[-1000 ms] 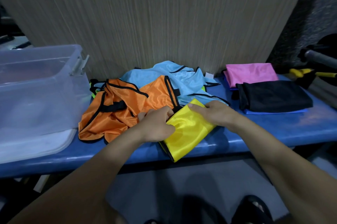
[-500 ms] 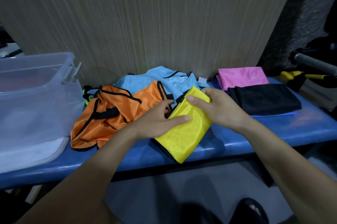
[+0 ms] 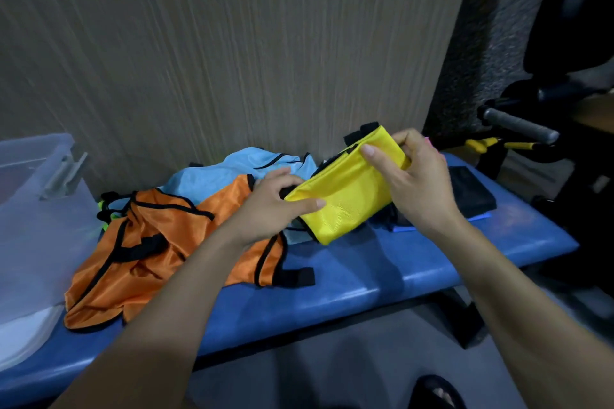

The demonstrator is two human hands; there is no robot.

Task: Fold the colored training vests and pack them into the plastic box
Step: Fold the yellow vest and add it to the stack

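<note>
A folded yellow vest [image 3: 345, 189] with black trim is lifted above the blue bench [image 3: 365, 279]. My left hand [image 3: 275, 205] pinches its near left end; my right hand [image 3: 412, 176] grips its far right end. An unfolded orange vest [image 3: 156, 242] lies crumpled on the bench left of my hands, with a light blue vest [image 3: 229, 172] behind it. The clear plastic box [image 3: 36, 209] stands at the far left. A folded black vest [image 3: 471, 192] lies on the bench behind my right hand.
A wood-grain panel [image 3: 232, 42] rises directly behind the bench. A grey handle [image 3: 518, 126] and yellow-handled tool [image 3: 485, 142] sit at the right. A bit of green vest [image 3: 106, 222] peeks out beside the box. My foot [image 3: 435, 392] is below the bench's front edge.
Both hands have lifted the folded yellow vest off the bench and carried it up and to the right, over the folded pile. The pink vest is now hidden behind my right hand.
</note>
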